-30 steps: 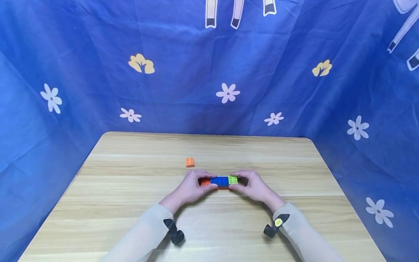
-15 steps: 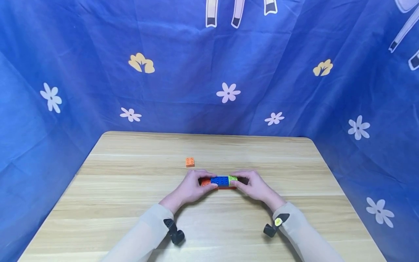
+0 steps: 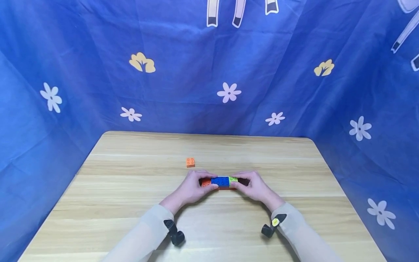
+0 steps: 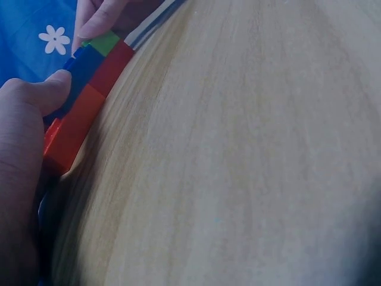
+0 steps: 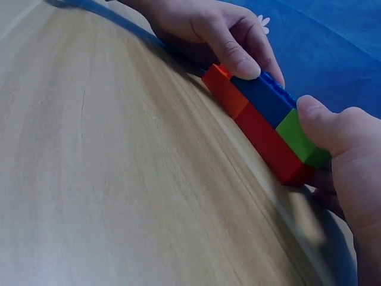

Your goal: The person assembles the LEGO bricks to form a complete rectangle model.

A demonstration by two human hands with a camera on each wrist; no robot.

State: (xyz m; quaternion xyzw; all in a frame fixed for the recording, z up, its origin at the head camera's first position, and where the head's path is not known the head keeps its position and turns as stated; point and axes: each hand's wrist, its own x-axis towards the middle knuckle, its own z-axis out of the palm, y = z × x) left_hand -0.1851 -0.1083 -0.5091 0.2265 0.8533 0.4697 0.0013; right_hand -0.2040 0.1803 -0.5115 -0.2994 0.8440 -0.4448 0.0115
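A row of toy bricks lies on the table between the two hands. Its lower layer has an orange-red brick (image 5: 225, 94) at the left end and a red brick (image 5: 271, 146) at the right. On top, a blue brick (image 3: 220, 181) spans the joint between them, and a small lime-green brick (image 5: 297, 138) sits flush at the right end. My left hand (image 3: 192, 187) pinches the blue brick, thumb on the near side and fingers behind. With my right hand (image 3: 253, 186) I pinch the green brick, thumb against its near face; the fingertips behind are partly hidden.
A loose orange two-by-two brick (image 3: 190, 162) lies behind my left hand. The wooden table (image 3: 209, 233) reaches back to a blue cloth (image 3: 183, 72) printed with flowers, which also hangs along both sides.
My right thumb has shifted up from the lower edge onto the near face of the green brick. The left hand and the bricks stay in place.
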